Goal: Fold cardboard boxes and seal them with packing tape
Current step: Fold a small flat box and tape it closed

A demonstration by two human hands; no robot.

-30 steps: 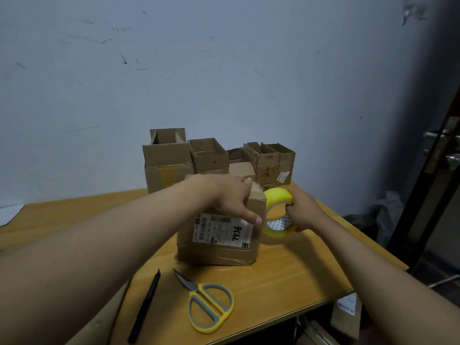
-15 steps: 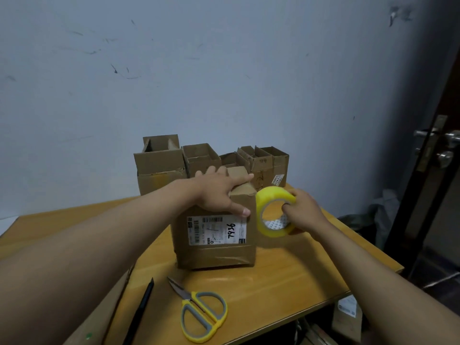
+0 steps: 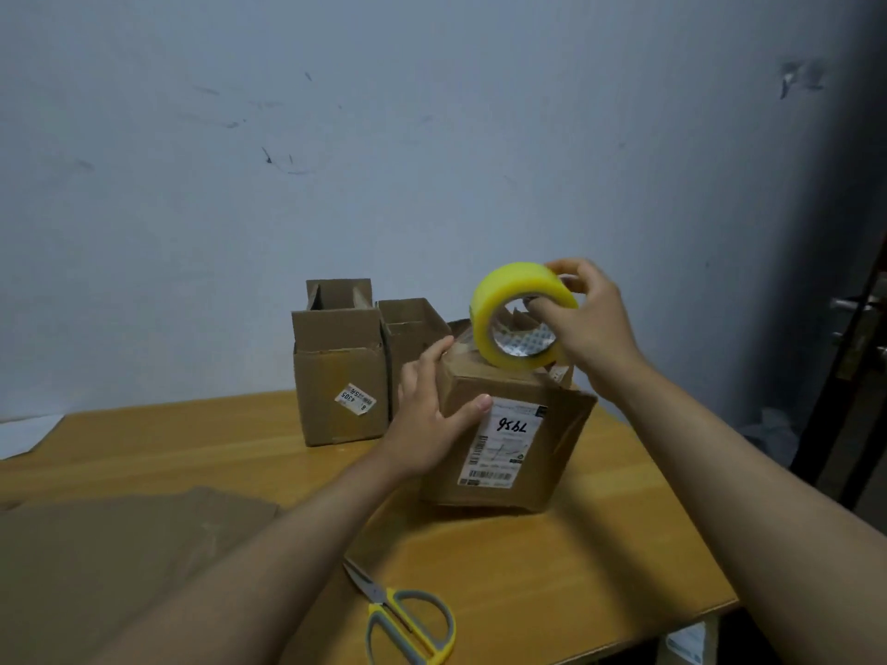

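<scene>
A small cardboard box point(image 3: 557, 453) with a white shipping label stands on the wooden table point(image 3: 552, 563), turned so one corner faces me. My left hand point(image 3: 432, 415) grips its left side, fingers over the top edge and thumb on the front face. My right hand point(image 3: 583, 319) holds a yellow roll of packing tape point(image 3: 516, 312) upright on the box's top, fingers through the core. Any tape strip on the box top is too faint to make out.
Open cardboard boxes point(image 3: 338, 371) stand behind against the wall. Yellow-handled scissors point(image 3: 408, 621) lie near the front table edge. Flat cardboard point(image 3: 110, 563) covers the near left. White paper point(image 3: 24, 434) lies far left. A door with a handle point(image 3: 859, 309) is at right.
The box has been turned so its label now faces front-right. My right hand lifted the tape roll from the box's right side up onto its top. My left hand shifted to the left side.
</scene>
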